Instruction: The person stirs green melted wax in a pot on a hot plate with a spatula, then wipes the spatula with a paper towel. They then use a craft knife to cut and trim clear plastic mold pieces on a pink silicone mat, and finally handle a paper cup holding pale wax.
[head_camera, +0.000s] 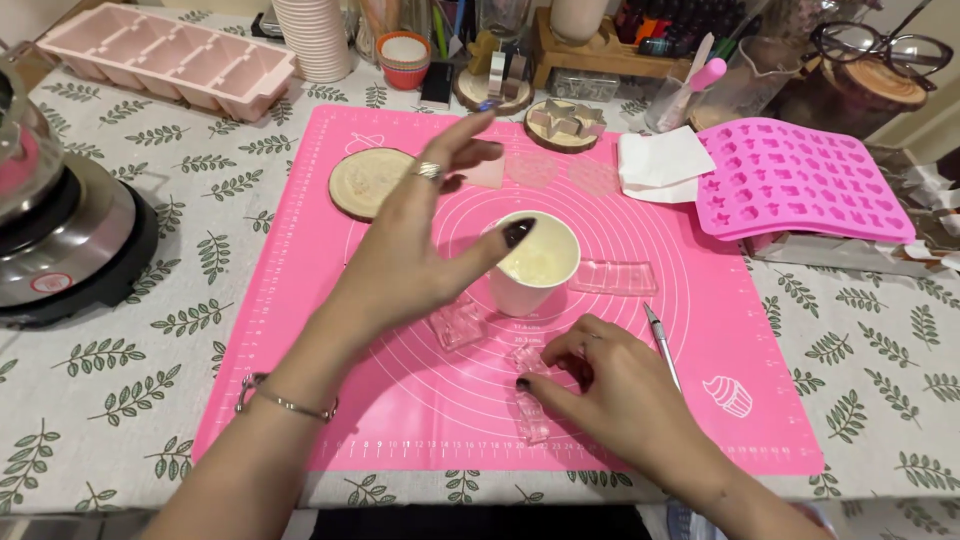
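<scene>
My left hand (420, 235) hovers open above the pink silicone mat (330, 390), its thumb over the rim of a white paper cup (540, 268) holding a pale creamy liquid. My right hand (610, 385) rests on the mat in front of the cup, fingers curled on a small clear plastic piece (528, 362). A second clear piece (532, 418) lies beside its thumb. Another clear piece (455, 325) sits left of the cup under my left wrist. A clear rectangular lid (613, 277) lies right of the cup, and a slim craft knife (662, 345) lies beside my right hand.
A wooden disc (365, 182) and folded white tissue (660, 163) lie at the mat's far side. A pink silicone mould (800, 180) sits at right, a pink tray (165, 58) far left, a metal appliance (60, 230) at left. Cups, jars and wooden coasters crowd the back edge.
</scene>
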